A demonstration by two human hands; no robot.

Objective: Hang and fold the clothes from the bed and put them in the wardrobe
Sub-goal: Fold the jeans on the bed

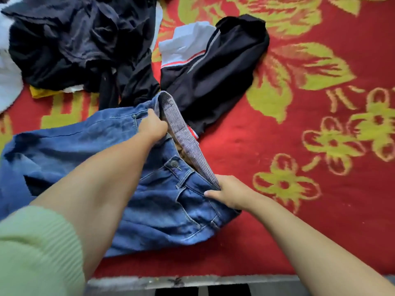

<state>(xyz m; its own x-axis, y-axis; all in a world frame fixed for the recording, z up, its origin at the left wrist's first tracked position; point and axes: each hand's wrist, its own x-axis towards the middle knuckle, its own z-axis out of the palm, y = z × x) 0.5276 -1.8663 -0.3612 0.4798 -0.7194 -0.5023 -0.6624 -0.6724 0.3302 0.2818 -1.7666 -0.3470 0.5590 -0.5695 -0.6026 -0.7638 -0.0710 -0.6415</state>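
Gripping the jeans [149, 201] waistband, both hands [152, 127] [226, 192] near the bed edge [192, 282].

Jeans [149, 206] lie on the bed [299, 146], stretching left of the two-handed grip on their waistband; behind the grip, a jacket [213, 67], a clothes pile [74, 43] farther left.

Left hand [152, 127] and right hand [227, 192] both clenched, arms outstretched
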